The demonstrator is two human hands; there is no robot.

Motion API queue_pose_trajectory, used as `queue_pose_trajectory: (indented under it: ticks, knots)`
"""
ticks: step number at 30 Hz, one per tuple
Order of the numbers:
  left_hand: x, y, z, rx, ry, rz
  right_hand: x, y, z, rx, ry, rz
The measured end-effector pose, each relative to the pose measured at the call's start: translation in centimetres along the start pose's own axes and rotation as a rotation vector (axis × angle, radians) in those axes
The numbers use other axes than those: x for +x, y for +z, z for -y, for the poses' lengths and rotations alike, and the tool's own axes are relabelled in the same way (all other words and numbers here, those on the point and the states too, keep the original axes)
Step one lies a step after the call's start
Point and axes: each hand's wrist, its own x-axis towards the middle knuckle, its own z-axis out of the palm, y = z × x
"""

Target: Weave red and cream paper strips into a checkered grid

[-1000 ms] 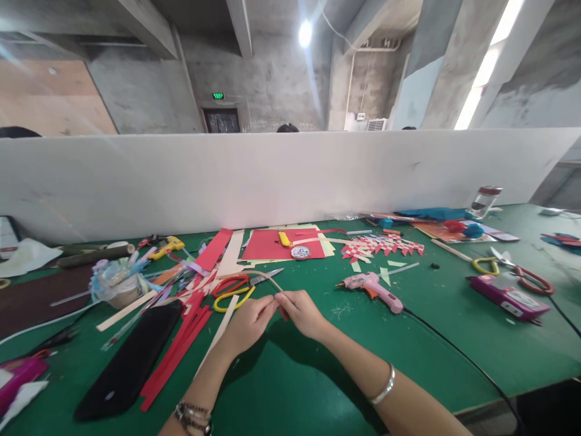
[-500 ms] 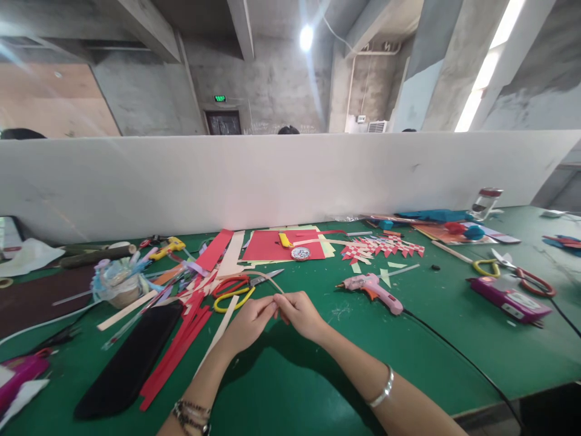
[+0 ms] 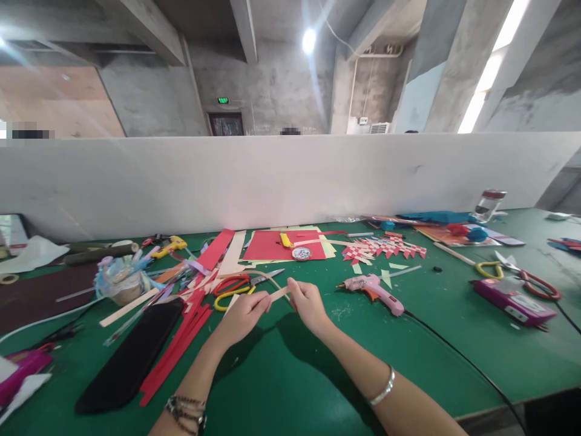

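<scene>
Holding one pale strip [image 3: 279, 294] | two hands [image 3: 249, 310] [image 3: 310, 304] | two scissors [image 3: 252, 281] [image 3: 507, 262]

We identify this place as a craft workshop in a bare concrete building. We note the structure first: rough, patchy grey concrete walls [image 3: 145, 103], a straight grey concrete ceiling beam [image 3: 245, 33], a bright round white lamp [image 3: 309, 41] and a small lit green sign [image 3: 223, 100] above a dark rectangular door [image 3: 227, 124]. We note the workstation second: a broad green-topped table [image 3: 436, 357], backed by a long smooth white partition panel [image 3: 290, 178]. We read the trade from the table's contents: a corded pink plastic glue gun [image 3: 381, 295], steel scissors with red and yellow loop handles [image 3: 255, 281], long flat red paper strips [image 3: 177, 351] and a zigzag-edged red-and-white checkered paper piece [image 3: 385, 245].
</scene>
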Motion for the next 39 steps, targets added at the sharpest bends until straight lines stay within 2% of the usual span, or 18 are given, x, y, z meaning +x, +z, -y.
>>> queue_pose_trajectory:
  ticks: [7,10,14,21,23,26,29,34,36,39]
  knots:
    - [0.0,-1.5,1.2,0.038,-0.047,-0.050,1.0,-1.1,-0.9,0.027,-0.007,-0.146]
    - [-0.1,-1.9,1.5,0.061,-0.087,-0.090,1.5,-1.5,-1.4,0.015,-0.006,-0.156]
    - [-0.1,-2.2,2.2,0.017,-0.125,-0.213,1.7,-1.7,-1.8,-0.002,0.009,-0.152]
    - [0.0,-2.3,3.1,0.073,-0.176,-0.298,1.5,-1.8,-1.4,-0.018,-0.043,-0.152]
    - [0.3,-2.0,3.2,0.114,-0.150,-0.368,1.4,-1.8,-1.3,-0.026,-0.065,-0.136]
    - [0.6,-1.1,2.8,0.203,0.005,-0.466,1.3,-1.6,-1.2,-0.063,-0.086,-0.079]
    - [0.6,-0.1,1.5,0.189,0.129,-0.390,1.0,-1.3,-1.2,-0.097,-0.125,-0.008]
    - [0.0,1.2,-0.8,0.027,0.089,-0.067,0.4,-0.9,-0.8,-0.113,-0.193,0.157]
    - [-0.1,1.5,-1.1,0.027,0.051,-0.036,0.3,-0.9,-0.7,-0.109,-0.196,0.170]
    - [-0.1,1.9,-1.1,0.050,0.058,-0.062,0.2,-0.9,-0.6,-0.065,-0.176,0.180]
